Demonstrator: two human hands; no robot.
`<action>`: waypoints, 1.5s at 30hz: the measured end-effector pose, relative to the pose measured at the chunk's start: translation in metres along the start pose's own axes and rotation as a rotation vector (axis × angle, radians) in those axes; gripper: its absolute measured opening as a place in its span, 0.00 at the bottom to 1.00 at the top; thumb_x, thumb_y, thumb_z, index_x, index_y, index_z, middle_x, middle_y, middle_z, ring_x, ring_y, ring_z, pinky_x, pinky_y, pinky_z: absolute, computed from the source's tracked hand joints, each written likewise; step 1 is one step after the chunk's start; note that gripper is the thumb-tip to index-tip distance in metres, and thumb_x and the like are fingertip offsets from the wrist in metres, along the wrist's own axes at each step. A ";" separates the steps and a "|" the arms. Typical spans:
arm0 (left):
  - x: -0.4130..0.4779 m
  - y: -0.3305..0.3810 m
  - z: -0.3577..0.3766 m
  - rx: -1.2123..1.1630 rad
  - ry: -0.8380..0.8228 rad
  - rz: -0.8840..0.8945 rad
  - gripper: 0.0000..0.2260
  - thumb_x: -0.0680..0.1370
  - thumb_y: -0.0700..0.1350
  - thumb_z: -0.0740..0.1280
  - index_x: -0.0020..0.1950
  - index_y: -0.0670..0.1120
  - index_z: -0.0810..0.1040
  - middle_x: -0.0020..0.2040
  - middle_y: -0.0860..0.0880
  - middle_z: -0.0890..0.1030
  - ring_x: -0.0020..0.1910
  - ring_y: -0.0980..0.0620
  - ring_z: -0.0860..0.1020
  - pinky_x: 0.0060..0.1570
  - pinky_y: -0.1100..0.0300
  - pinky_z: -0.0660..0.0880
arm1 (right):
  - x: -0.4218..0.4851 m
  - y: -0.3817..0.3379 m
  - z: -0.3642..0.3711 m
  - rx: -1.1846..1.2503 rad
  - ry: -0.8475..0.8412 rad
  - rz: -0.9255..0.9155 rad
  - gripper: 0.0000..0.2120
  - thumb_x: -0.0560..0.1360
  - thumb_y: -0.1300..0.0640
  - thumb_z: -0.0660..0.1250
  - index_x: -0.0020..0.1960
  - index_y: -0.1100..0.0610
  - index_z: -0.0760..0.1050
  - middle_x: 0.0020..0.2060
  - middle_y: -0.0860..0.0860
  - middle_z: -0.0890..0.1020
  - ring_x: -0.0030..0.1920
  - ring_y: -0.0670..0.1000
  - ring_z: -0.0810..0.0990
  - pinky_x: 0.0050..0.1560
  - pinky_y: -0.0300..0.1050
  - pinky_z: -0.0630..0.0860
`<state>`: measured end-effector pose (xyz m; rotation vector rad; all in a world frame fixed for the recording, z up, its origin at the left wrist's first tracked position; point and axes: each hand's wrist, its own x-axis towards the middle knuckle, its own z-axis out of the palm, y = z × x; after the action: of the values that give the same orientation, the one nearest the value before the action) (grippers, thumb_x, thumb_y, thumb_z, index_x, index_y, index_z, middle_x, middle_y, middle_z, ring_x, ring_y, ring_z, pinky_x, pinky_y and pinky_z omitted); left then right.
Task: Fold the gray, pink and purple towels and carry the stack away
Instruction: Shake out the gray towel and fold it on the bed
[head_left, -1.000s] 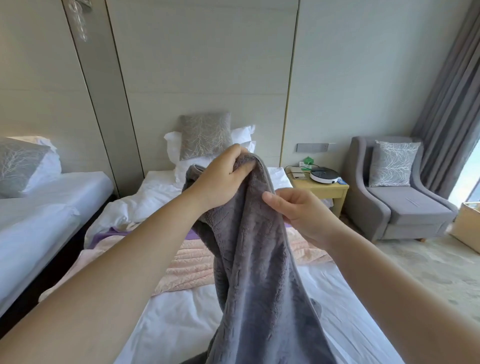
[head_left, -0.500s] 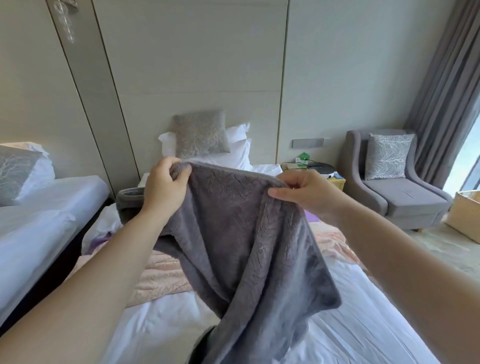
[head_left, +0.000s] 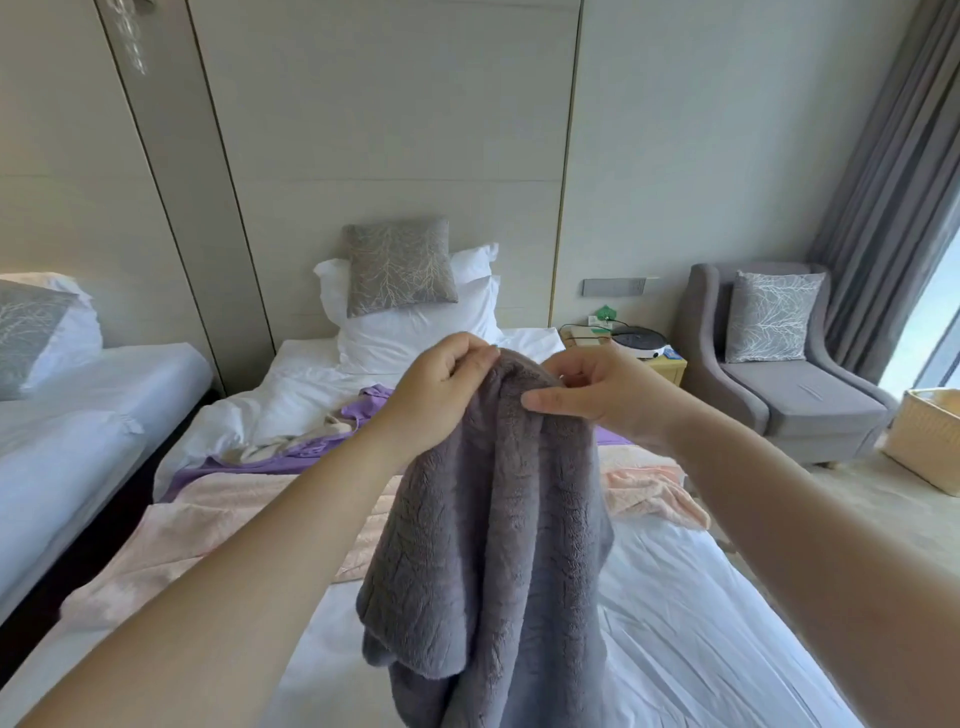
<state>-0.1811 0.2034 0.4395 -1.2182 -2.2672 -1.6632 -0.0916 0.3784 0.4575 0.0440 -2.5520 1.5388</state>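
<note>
While you hold the one gray towel (head_left: 498, 519) up over the bed (head_left: 701, 623), your two hands pinch its top edge close together: the left hand (head_left: 441, 395) with fingers curled on the cloth, the right hand (head_left: 597, 395) with the thumb pressed against it. It hangs in folds between your arms. Behind it on the sheet lie one pink towel (head_left: 208, 519), spread across, and one purple towel (head_left: 322, 447), crumpled near two white pillows (head_left: 415, 332).

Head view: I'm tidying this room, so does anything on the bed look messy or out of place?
The pink towel and purple towel lie rumpled and unfolded across the bed, and the duvet is bunched near the pillows. The gray towel hangs bunched from the left hand and right hand.
</note>
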 end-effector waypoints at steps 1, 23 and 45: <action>0.004 0.000 -0.001 0.022 0.029 0.030 0.08 0.81 0.44 0.61 0.46 0.43 0.77 0.34 0.55 0.74 0.33 0.65 0.70 0.37 0.73 0.66 | -0.005 0.006 0.000 0.021 -0.002 0.023 0.08 0.66 0.51 0.76 0.41 0.54 0.82 0.41 0.59 0.83 0.42 0.53 0.80 0.50 0.52 0.76; 0.004 -0.058 -0.096 0.201 0.606 -0.156 0.04 0.79 0.50 0.63 0.47 0.52 0.76 0.41 0.56 0.78 0.44 0.56 0.75 0.46 0.60 0.69 | -0.019 0.023 -0.036 -0.428 0.185 0.013 0.07 0.72 0.54 0.72 0.43 0.57 0.82 0.43 0.55 0.82 0.44 0.54 0.78 0.50 0.48 0.73; -0.021 -0.021 0.005 0.000 -0.197 -0.088 0.08 0.75 0.44 0.71 0.41 0.47 0.72 0.31 0.53 0.71 0.29 0.58 0.66 0.32 0.66 0.63 | -0.006 0.013 0.002 -0.460 0.029 -0.050 0.04 0.69 0.51 0.75 0.42 0.49 0.81 0.29 0.44 0.73 0.29 0.41 0.69 0.32 0.32 0.64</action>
<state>-0.1784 0.1940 0.4117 -1.3569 -2.4685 -1.6375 -0.0869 0.3823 0.4440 0.0291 -2.7872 0.8968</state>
